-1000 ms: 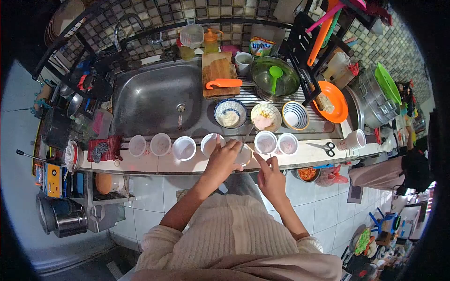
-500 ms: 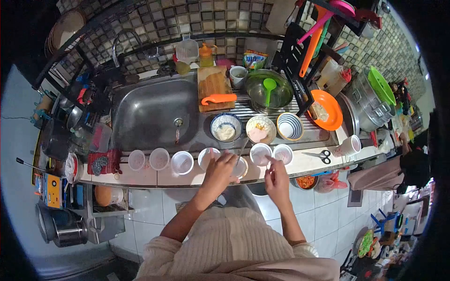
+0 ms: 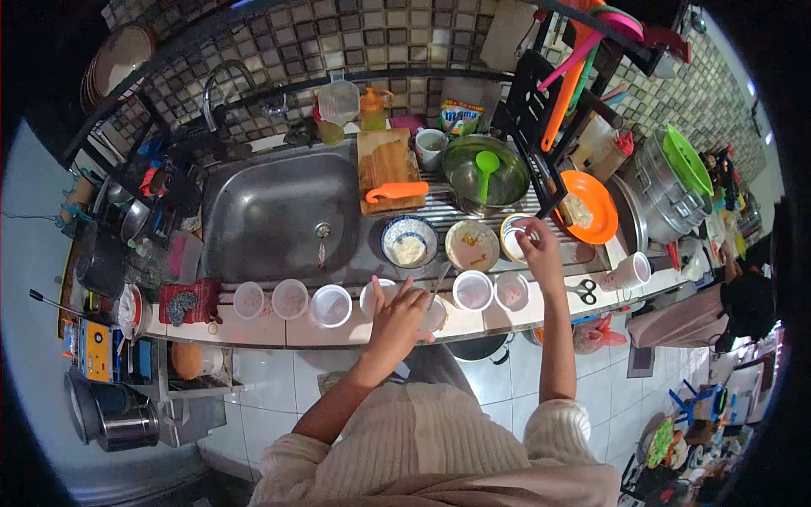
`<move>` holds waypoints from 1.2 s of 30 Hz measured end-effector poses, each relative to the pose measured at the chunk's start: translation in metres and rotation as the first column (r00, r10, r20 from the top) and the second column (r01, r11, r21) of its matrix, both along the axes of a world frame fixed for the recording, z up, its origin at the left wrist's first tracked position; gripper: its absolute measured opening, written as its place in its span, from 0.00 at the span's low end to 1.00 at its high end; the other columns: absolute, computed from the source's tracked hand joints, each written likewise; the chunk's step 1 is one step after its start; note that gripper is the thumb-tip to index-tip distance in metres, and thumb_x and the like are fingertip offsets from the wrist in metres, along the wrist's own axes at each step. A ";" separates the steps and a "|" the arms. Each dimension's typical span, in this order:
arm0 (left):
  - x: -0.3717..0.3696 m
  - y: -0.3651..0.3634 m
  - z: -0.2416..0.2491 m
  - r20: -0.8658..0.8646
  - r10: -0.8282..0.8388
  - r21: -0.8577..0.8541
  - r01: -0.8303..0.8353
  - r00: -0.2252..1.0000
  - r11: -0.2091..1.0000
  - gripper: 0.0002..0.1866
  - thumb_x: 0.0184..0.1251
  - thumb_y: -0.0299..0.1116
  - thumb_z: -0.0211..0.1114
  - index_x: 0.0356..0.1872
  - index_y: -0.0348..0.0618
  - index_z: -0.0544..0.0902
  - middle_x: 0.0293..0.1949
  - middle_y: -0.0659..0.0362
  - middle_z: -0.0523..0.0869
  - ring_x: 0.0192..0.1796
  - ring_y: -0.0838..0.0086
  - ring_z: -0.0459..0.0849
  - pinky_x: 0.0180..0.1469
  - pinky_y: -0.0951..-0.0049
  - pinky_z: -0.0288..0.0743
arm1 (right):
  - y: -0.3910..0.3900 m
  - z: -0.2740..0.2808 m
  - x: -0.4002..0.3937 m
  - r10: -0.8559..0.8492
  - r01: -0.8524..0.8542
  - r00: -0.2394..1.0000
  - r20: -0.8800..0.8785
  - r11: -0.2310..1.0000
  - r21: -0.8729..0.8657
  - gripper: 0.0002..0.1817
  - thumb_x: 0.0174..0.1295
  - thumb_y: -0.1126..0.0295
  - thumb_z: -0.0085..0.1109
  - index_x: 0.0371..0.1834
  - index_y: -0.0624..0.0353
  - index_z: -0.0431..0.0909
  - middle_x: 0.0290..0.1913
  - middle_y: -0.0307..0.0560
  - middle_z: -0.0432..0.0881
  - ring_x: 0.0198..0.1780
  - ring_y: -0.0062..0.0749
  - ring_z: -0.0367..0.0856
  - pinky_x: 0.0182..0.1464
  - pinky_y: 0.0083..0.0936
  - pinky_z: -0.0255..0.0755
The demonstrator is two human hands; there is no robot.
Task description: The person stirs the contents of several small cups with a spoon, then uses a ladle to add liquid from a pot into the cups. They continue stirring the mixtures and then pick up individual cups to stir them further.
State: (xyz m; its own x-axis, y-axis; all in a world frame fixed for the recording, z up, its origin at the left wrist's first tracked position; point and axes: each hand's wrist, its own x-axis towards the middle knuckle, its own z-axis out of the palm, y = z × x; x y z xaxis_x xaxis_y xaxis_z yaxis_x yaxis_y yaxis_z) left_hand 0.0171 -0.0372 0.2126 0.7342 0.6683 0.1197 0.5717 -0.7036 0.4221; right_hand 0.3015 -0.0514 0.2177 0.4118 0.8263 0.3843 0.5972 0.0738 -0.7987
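My left hand (image 3: 395, 319) is at the left side of a small bowl (image 3: 436, 318), thumb on its near side and fingers curled by its rim, partly hiding it. A metal spoon (image 3: 443, 275) stands up from that bowl. Over the blue-striped bowl (image 3: 510, 250) hovers my right hand (image 3: 538, 247), fingertips pinched together; what they hold, if anything, is hidden. To the left of it are a bowl with yellow bits (image 3: 471, 256) and a blue-patterned bowl (image 3: 386, 238) with white paste. Plastic cups (image 3: 473, 291) line the counter edge, one (image 3: 372, 290) partly behind my left hand.
Behind the bowls are a steel sink (image 3: 270, 198), a wooden board (image 3: 389, 156) with an orange-handled tool (image 3: 397, 192), and a pot (image 3: 465, 173) with a green ladle (image 3: 487, 162). Scissors (image 3: 585, 291), stacked cups (image 3: 633, 270) and an orange plate (image 3: 601, 207) are on the right.
My right hand has moved up and right, from beside the cups to above the blue-striped bowl. My left hand stays by the small bowl. The view has shifted slightly.
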 end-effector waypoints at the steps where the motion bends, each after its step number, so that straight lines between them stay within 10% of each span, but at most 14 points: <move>1: 0.000 0.000 0.000 -0.012 0.005 0.009 -0.005 1.000 1.000 0.37 0.32 0.41 0.74 0.50 0.40 0.74 0.51 0.58 0.78 0.65 0.65 0.64 0.63 0.33 0.30 | 0.014 -0.002 0.009 -0.020 0.015 0.985 0.174 0.999 0.031 0.09 0.52 0.78 0.57 0.37 0.58 0.80 0.30 0.43 0.74 0.31 0.28 0.73 0.34 0.20 0.68; 5: 0.002 -0.002 0.001 -0.055 0.010 0.047 -0.007 0.998 0.999 0.36 0.33 0.42 0.74 0.50 0.40 0.74 0.51 0.58 0.78 0.65 0.67 0.64 0.64 0.33 0.27 | 0.075 -0.012 0.036 -0.035 0.090 0.926 0.375 0.987 -0.131 0.07 0.49 0.72 0.59 0.31 0.51 0.82 0.32 0.51 0.79 0.36 0.45 0.78 0.39 0.34 0.72; 19: -0.002 -0.003 0.000 -0.106 0.039 -0.049 -0.045 0.994 0.998 0.40 0.38 0.46 0.71 0.58 0.45 0.69 0.57 0.61 0.72 0.68 0.68 0.58 0.62 0.31 0.28 | 0.142 -0.006 0.055 0.616 0.061 0.474 0.630 0.691 -0.721 0.20 0.49 0.74 0.51 0.43 0.35 0.81 0.49 0.51 0.71 0.46 0.45 0.78 0.43 0.38 0.76; 26: -0.002 -0.009 0.002 -0.053 0.100 -0.105 -0.105 0.994 0.989 0.41 0.36 0.47 0.72 0.58 0.45 0.70 0.56 0.59 0.73 0.68 0.67 0.57 0.62 0.31 0.24 | 0.149 -0.010 0.063 0.660 -0.072 0.303 0.687 0.735 -0.674 0.18 0.48 0.68 0.57 0.44 0.36 0.81 0.55 0.49 0.68 0.42 0.44 0.80 0.40 0.36 0.77; 33: -0.006 -0.001 0.000 -0.038 0.029 -0.020 -0.029 0.999 0.999 0.43 0.34 0.51 0.73 0.56 0.40 0.71 0.55 0.57 0.74 0.69 0.65 0.56 0.63 0.35 0.21 | 0.146 0.001 0.084 0.406 -0.303 0.495 0.768 0.909 -0.285 0.11 0.50 0.70 0.59 0.38 0.50 0.78 0.41 0.49 0.75 0.33 0.38 0.80 0.31 0.31 0.74; 36: -0.005 0.000 0.005 -0.134 0.009 -0.005 -0.010 0.991 1.000 0.44 0.33 0.53 0.72 0.56 0.40 0.71 0.56 0.55 0.72 0.69 0.64 0.57 0.63 0.34 0.22 | 0.129 0.009 0.082 0.192 -0.211 0.899 0.393 0.977 0.006 0.07 0.53 0.79 0.55 0.36 0.62 0.74 0.31 0.48 0.76 0.27 0.35 0.80 0.29 0.29 0.71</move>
State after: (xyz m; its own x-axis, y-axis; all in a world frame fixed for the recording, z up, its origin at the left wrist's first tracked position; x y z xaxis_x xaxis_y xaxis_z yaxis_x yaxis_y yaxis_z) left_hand 0.0125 -0.0368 0.2171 0.7370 0.6757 0.0163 0.6300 -0.6956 0.3453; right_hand 0.3831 0.0775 0.2267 0.0490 0.8526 0.5203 0.8271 0.2574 -0.4996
